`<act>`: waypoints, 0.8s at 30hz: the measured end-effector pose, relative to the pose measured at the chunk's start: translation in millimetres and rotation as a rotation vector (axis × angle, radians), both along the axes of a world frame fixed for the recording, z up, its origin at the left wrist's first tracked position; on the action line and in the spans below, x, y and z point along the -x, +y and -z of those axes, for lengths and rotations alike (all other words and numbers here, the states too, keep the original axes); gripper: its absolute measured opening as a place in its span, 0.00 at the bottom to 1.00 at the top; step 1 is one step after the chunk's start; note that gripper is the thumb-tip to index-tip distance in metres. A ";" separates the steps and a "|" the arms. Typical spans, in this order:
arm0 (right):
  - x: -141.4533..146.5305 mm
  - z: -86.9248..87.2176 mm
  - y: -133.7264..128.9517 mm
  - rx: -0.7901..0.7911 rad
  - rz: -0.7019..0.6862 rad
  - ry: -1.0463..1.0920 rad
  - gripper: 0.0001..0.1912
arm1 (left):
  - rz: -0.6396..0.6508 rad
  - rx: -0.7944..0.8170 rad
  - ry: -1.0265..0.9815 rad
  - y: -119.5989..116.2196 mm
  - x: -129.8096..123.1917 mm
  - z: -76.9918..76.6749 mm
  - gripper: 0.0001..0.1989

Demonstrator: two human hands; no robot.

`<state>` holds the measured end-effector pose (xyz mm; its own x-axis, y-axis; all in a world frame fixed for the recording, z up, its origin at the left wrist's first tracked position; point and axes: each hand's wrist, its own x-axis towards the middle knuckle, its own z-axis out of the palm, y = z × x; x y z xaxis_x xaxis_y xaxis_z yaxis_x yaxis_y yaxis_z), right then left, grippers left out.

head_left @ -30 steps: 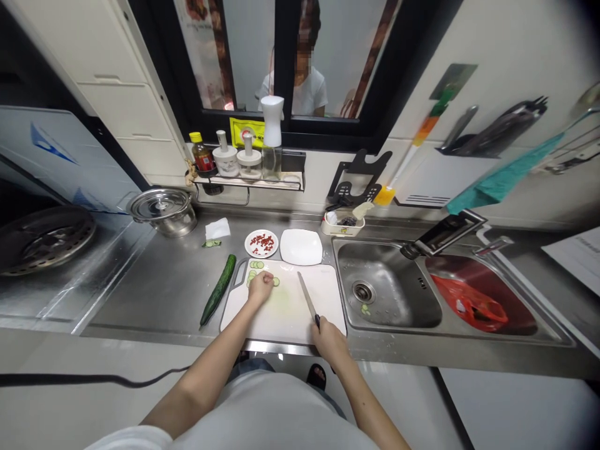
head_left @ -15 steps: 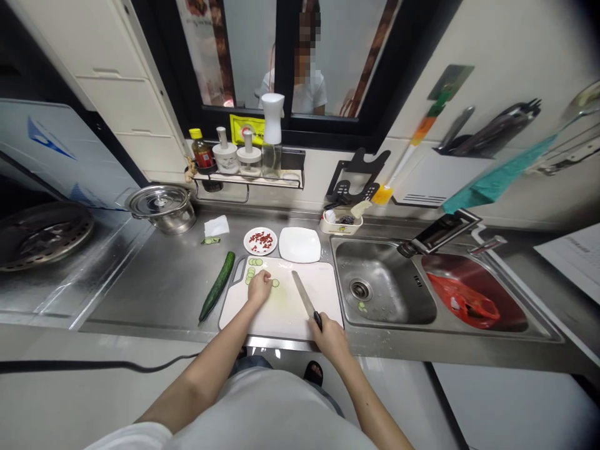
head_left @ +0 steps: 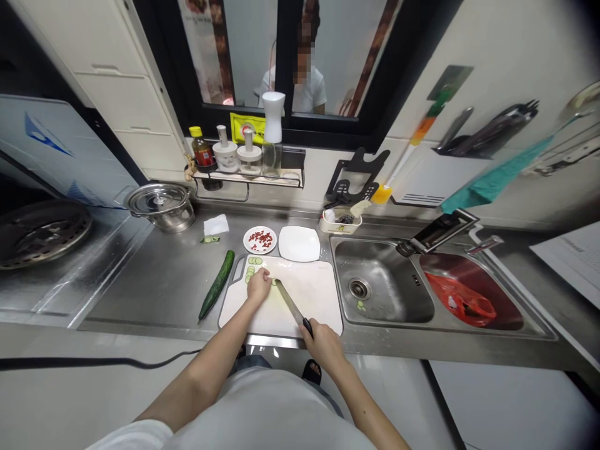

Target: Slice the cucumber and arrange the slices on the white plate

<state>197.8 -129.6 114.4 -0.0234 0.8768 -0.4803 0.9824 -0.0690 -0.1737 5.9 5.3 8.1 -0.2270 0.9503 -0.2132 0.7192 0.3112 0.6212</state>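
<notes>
On the white cutting board (head_left: 300, 306), my right hand (head_left: 323, 344) grips a kitchen knife (head_left: 290, 303) by its black handle. The blade points away and to the left, its tip at a round cucumber slice (head_left: 274, 282). My left hand (head_left: 258, 286) rests on the board with curled fingers, close beside that slice; what is under the fingertips is hidden. More cucumber slices (head_left: 254, 260) lie in a bent row along the board's upper left, partly behind my left hand. A whole green cucumber (head_left: 217, 286) lies left of the board.
Behind the board stand a small plate of red pieces (head_left: 260, 240) and a white square plate (head_left: 299, 244). A double sink (head_left: 384, 284) is at right, a lidded pot (head_left: 162, 206) at left. A spice shelf (head_left: 248, 178) hangs under the window, where a person shows.
The knife in my right hand has moved left, bringing its tip to the cucumber slice by my left fingers. My left hand has barely moved.
</notes>
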 end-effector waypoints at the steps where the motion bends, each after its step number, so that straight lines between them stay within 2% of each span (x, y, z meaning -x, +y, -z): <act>1: 0.3 0.7 -0.1 0.004 -0.004 -0.003 0.20 | 0.000 0.000 -0.001 0.1 0.0 0.1 0.11; 24: 4.0 7.6 7.0 0.064 -0.076 -0.063 0.18 | -0.009 0.061 0.001 3.1 0.2 -2.4 0.12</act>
<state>193.7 -122.6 106.8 -0.0563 0.8409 -0.5382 0.9941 -0.0029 -0.1086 5.7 8.4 10.5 -0.2361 0.9335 -0.2700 0.7168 0.3549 0.6002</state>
